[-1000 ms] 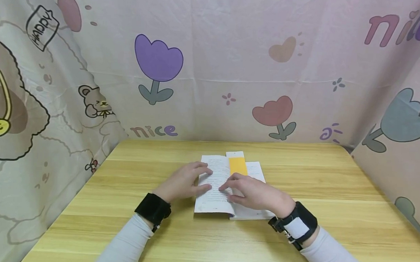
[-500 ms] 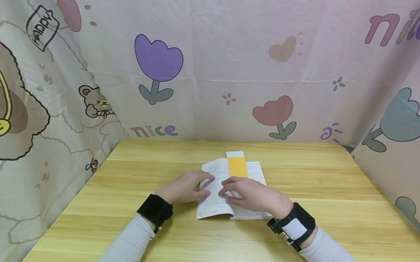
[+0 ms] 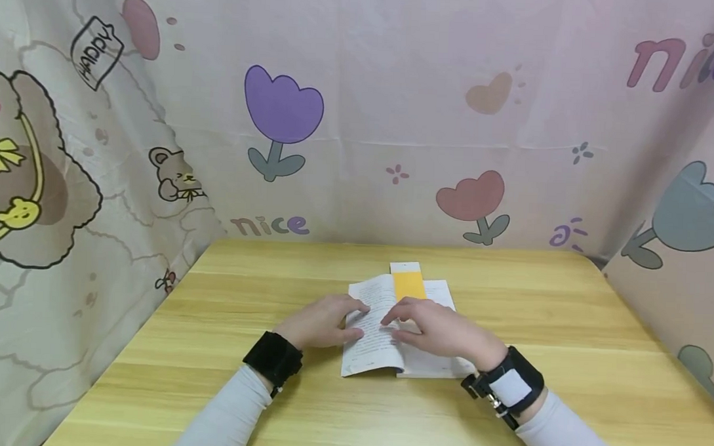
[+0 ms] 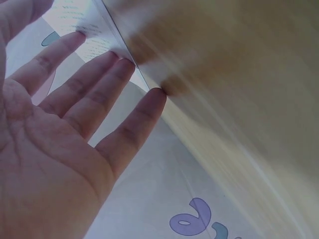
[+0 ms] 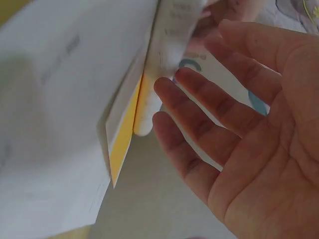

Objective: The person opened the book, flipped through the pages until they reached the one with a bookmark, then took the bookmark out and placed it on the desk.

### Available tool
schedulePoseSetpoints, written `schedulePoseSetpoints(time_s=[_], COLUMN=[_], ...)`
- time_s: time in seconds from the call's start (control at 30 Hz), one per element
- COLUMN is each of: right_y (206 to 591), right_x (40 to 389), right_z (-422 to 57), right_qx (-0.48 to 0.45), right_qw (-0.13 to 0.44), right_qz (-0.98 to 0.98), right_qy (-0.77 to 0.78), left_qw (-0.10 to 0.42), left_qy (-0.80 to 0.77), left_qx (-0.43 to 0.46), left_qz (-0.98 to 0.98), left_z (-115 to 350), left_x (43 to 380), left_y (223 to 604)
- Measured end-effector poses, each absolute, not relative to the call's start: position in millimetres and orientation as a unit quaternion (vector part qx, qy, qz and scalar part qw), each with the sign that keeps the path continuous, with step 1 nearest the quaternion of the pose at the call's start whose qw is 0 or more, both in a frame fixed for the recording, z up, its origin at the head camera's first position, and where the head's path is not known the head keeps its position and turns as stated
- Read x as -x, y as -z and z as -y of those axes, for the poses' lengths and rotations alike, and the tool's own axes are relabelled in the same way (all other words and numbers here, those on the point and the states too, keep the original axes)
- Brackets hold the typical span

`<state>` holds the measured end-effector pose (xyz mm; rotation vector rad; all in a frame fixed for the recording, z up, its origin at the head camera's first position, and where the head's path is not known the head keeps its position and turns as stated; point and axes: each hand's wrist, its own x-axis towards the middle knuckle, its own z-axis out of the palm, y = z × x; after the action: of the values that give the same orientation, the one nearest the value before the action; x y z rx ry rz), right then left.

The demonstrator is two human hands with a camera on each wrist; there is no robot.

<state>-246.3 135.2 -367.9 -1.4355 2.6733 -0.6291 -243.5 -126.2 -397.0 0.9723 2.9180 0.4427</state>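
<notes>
A paperback book (image 3: 371, 355) lies spread on the table, its left page bowed up beside the spine. Along the spine a yellow and white bookmark (image 3: 410, 284) sticks out past the top edge; its yellow part (image 5: 122, 149) shows between pages in the right wrist view. My left hand (image 3: 320, 320) rests at the outer edge of the left page, thumb and fingertips on the paper. In the left wrist view its fingers (image 4: 130, 132) are spread and nearly straight. My right hand (image 3: 442, 326) is over the right page, fingers loosely bent, fingertips near the spine and gripping nothing.
A light wooden table (image 3: 261, 272) carries the book near its middle. Behind it hangs a printed cloth (image 3: 361, 105), with more cloth along the left and right sides. A black strap (image 3: 273, 359) is on each wrist.
My left hand has moved slightly toward me, and the left page has shifted the same way and bows up more. My right hand stays near the spine. The head view has turned slightly.
</notes>
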Motion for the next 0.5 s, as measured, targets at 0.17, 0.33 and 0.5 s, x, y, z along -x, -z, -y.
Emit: schedulePoseSetpoints(time_s=[0.17, 0.33, 0.5], right_y=[371, 373, 374], right_x=[271, 300, 326], right_z=[-152, -164, -163], right_qx=[0.388, 0.308, 0.251], right_qw=[0.025, 0.024, 0.032], right_qz=[-0.894, -0.931, -0.951], right_qy=[0.224, 0.197, 0.179], left_qw=[0.022, 0.016, 0.011], left_qy=[-0.136, -0.138, -0.141], left_qx=[-0.3, -0.3, -0.289], left_qz=[-0.944, -0.944, -0.947], left_z=[122, 122, 124], left_x=[244, 244, 244], left_y=[398, 400, 400])
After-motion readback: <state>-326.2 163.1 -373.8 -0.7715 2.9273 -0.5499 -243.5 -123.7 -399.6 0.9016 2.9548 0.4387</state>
